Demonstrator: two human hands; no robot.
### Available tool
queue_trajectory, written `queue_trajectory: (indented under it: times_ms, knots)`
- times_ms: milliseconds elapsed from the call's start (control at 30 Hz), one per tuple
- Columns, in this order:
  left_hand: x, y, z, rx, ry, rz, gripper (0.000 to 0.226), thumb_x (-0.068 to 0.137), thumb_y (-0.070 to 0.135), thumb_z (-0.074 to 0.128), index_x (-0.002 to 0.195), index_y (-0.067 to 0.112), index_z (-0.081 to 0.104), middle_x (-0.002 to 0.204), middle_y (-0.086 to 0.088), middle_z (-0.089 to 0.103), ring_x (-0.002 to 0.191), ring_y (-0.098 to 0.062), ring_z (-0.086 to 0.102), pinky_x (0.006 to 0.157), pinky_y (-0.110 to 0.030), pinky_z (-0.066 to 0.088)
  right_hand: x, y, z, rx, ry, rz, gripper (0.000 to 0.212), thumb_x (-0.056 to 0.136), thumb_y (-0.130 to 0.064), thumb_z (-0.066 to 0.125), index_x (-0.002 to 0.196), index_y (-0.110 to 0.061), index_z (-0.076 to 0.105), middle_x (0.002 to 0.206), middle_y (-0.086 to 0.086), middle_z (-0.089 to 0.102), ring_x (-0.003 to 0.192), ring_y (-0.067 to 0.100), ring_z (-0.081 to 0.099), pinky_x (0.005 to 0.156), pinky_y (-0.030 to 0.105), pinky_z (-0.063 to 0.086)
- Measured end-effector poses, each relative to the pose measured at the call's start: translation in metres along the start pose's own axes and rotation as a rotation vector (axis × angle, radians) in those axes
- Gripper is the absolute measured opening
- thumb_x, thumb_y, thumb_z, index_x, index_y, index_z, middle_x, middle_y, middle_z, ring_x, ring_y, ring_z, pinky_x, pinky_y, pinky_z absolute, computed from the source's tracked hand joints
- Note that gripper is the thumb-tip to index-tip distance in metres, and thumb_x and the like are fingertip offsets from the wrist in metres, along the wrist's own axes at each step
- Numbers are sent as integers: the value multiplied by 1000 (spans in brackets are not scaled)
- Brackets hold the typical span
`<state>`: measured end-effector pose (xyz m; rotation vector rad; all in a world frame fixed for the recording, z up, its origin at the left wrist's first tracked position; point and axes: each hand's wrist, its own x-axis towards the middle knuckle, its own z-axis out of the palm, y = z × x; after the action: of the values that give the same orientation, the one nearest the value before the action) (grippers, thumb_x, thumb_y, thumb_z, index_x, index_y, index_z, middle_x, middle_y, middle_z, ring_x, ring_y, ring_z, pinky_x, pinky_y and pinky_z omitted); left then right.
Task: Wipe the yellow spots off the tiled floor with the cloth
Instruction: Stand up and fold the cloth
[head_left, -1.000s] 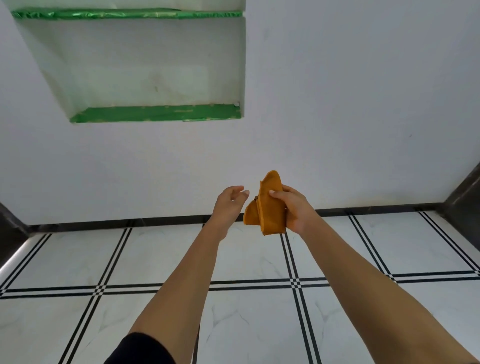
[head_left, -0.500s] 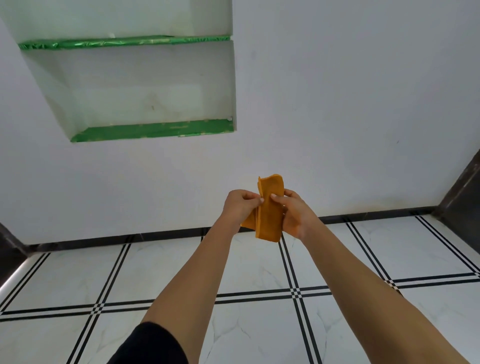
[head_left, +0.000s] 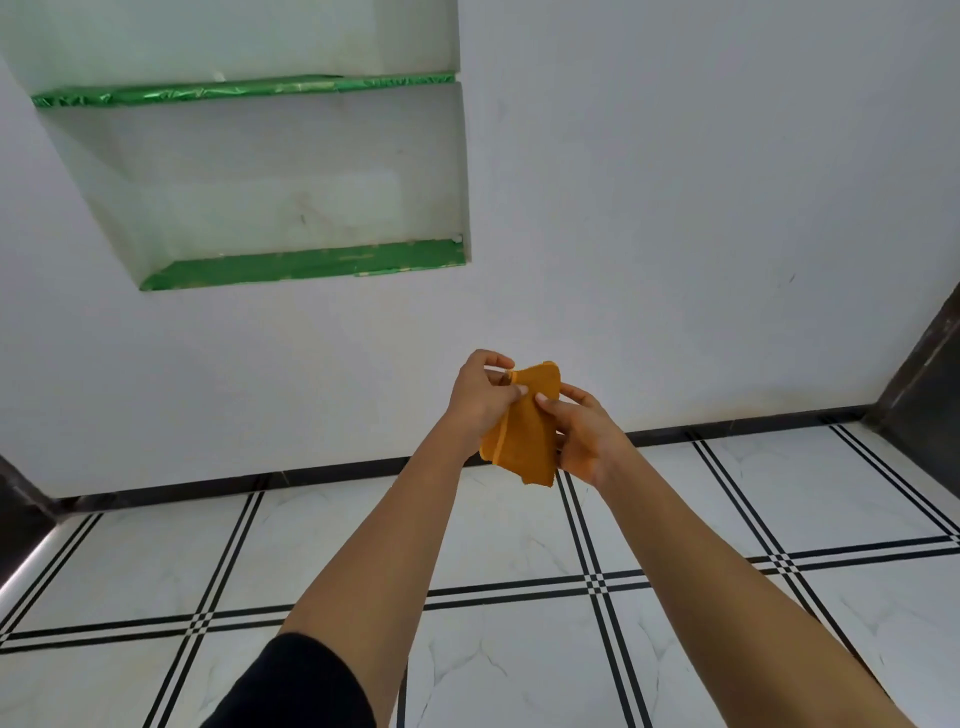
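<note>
- The left hand (head_left: 480, 397) is now pinching the top edge of the cloth (head_left: 524, 436). A second ago it was hanging apart from the cloth with its fingers loose.
- The right hand (head_left: 582, 436) is still gripping the cloth from the 3 o'clock side, thumb lying across the front face and fingers curled behind.
- So both hands are now clamped on the one cloth, close together, where a second ago the right hand was carrying it alone.
- The orange cloth is hanging in the air just below the middle of the view, toward 5 o'clock. It is well above the tiled floor (head_left: 311, 545) and touching nothing but the hands.
- It is looking wider and flatter than the narrow fold of half a second ago. I judge that the hands are spreading or refolding it into a wiping pad.
- The floor is filling the lower view from 8 o'clock round to 4 o'clock. No yellow spots are showing on the tiles in view.
- The green-lined wall niche (head_left: 306, 262) at 10 o'clock is sitting lower in the view than before, so the head seems to be tilting up.
- For the task, this is still preparation. Wiping is not yet starting, and the hands will need to bring the cloth down once the spots are coming into sight.
</note>
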<state>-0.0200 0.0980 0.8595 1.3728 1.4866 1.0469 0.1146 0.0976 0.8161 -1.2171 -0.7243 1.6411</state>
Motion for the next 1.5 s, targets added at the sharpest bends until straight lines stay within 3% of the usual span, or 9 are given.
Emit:
queue_trajectory:
  times_ms: [200, 267, 400, 567, 733, 867, 1133, 1333, 1500]
  knots:
    - [3, -2, -6, 66, 4, 12, 41, 84, 9, 65, 120, 18, 48, 126, -6, 54, 107, -22, 53, 92, -39, 48, 0, 1, 5, 48, 6, -20, 54, 86, -17, 64, 136, -15, 42, 132, 10, 53, 115, 35, 52, 93, 53, 44]
    - [1, -4, -4, 88, 22, 31, 41, 85, 11, 64, 123, 16, 48, 129, -7, 53, 113, -22, 52, 92, -33, 47, -1, 0, 1, 65, 46, -22, 52, 87, -17, 64, 135, -13, 44, 129, 10, 54, 113, 34, 53, 94, 51, 43]
    - [-3, 0, 18, 182, -10, 105, 42, 91, 22, 57, 130, 19, 45, 138, -3, 45, 122, -22, 48, 90, -28, 40, -7, -4, -29, 123, 109, -20, 51, 89, -18, 61, 136, -17, 42, 135, 11, 50, 117, 36, 51, 101, 60, 37]
    - [-15, 3, 81, 213, -128, 134, 39, 94, 29, 50, 132, 22, 42, 141, -2, 43, 124, -22, 46, 93, -30, 40, -30, -14, -90, 190, 209, -61, 49, 91, -10, 57, 137, -17, 41, 132, 12, 52, 112, 34, 52, 93, 57, 41]
    - [-32, 21, 175, 171, -326, 154, 39, 95, 28, 48, 132, 20, 42, 140, -2, 43, 123, -21, 47, 98, -35, 41, -69, -26, -172, 227, 423, -120, 45, 90, -6, 57, 132, -15, 44, 119, 9, 54, 102, 29, 52, 84, 51, 43]
    - [-51, 36, 262, 192, -531, 219, 41, 95, 27, 48, 134, 18, 41, 140, -4, 44, 124, -21, 46, 96, -32, 39, -106, -34, -253, 259, 663, -149, 52, 86, -8, 64, 133, -14, 44, 126, 9, 53, 108, 31, 52, 91, 53, 45]
    - [-96, 70, 449, 211, -904, 327, 39, 95, 27, 47, 133, 18, 43, 140, -3, 45, 125, -20, 45, 93, -29, 38, -186, -42, -414, 406, 1034, -295, 51, 85, -1, 63, 131, -15, 46, 120, 10, 53, 107, 31, 52, 94, 53, 44]
    - [-120, 94, 584, 206, -1132, 362, 39, 96, 29, 46, 134, 19, 41, 140, -3, 45, 124, -21, 45, 90, -29, 39, -226, -53, -526, 490, 1246, -320, 54, 83, -5, 66, 132, -15, 44, 125, 11, 53, 110, 34, 53, 95, 55, 45]
    - [-140, 128, 701, 220, -1302, 392, 39, 97, 29, 44, 134, 17, 41, 138, -5, 46, 123, -21, 45, 90, -29, 39, -259, -72, -619, 614, 1345, -385, 60, 81, -1, 66, 134, -17, 43, 128, 13, 53, 106, 34, 55, 83, 50, 50]
